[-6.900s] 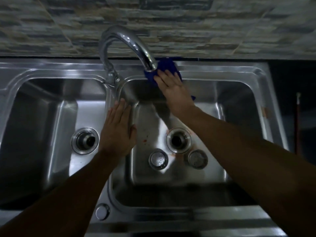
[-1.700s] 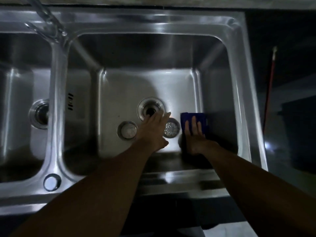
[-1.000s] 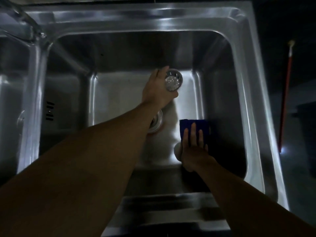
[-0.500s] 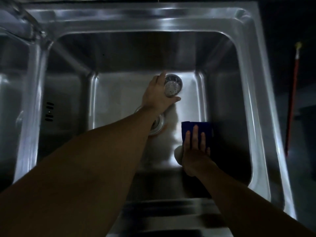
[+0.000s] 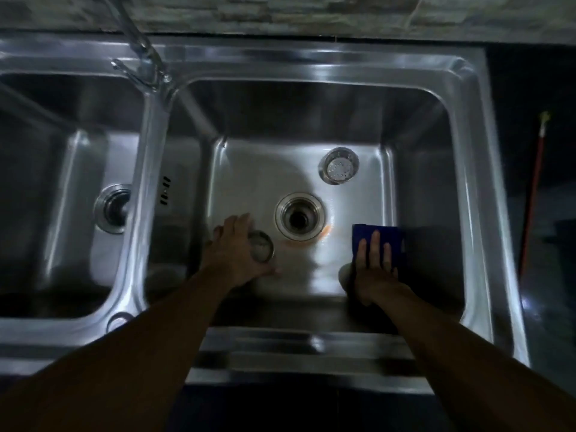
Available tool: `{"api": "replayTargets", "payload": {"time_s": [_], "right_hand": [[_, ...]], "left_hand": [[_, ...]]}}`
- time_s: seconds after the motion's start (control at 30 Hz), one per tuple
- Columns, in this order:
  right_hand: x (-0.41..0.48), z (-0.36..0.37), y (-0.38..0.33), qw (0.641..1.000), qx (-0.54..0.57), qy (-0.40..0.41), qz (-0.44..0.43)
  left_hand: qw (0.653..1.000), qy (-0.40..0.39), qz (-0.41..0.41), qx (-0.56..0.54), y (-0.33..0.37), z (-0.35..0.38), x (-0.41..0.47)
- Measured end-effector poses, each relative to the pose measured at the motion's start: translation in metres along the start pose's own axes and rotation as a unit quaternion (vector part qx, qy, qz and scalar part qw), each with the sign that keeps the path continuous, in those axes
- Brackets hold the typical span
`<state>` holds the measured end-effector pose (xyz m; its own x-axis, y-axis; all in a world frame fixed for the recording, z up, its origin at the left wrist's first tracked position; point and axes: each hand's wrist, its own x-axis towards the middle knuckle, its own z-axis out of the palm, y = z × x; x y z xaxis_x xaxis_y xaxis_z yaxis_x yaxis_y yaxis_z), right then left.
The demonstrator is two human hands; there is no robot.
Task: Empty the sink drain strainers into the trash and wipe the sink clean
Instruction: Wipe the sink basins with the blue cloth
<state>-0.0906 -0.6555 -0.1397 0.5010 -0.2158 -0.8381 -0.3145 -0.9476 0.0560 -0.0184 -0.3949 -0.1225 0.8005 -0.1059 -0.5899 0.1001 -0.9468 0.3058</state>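
In the right basin of a steel double sink, one strainer stands alone at the far right of the floor. My left hand is curled over a second strainer near the front left of that basin, fingers around its rim. My right hand lies flat on a blue cloth pressed to the basin floor at the front right. The open drain sits between my hands, with an orange smear beside its rim.
The left basin has its own open drain. A chrome faucet rises at the back over the divider. A red-handled stick leans in the dark to the right of the sink. A stone-tile wall runs behind.
My left hand has let go of one strainer at the far right of the basin and come back to close over the other one at the front left. My right hand stays on the cloth.
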Motion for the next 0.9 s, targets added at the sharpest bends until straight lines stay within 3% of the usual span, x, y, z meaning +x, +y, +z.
{"api": "replayTargets", "payload": {"time_s": [0.43, 0.63, 0.9], "right_hand": [[0.003, -0.001, -0.006, 0.999, -0.033, -0.014, 0.019], [0.003, 0.0, -0.005, 1.0, -0.019, -0.016, 0.015], [0.003, 0.01, -0.005, 0.999, -0.005, 0.032, 0.008]], "left_hand": [[0.997, 0.039, 0.045, -0.039, -0.004, 0.01, 0.004], [0.984, 0.121, 0.075, -0.107, 0.004, -0.014, 0.032], [0.974, 0.17, 0.065, -0.132, 0.025, -0.049, 0.099]]}}
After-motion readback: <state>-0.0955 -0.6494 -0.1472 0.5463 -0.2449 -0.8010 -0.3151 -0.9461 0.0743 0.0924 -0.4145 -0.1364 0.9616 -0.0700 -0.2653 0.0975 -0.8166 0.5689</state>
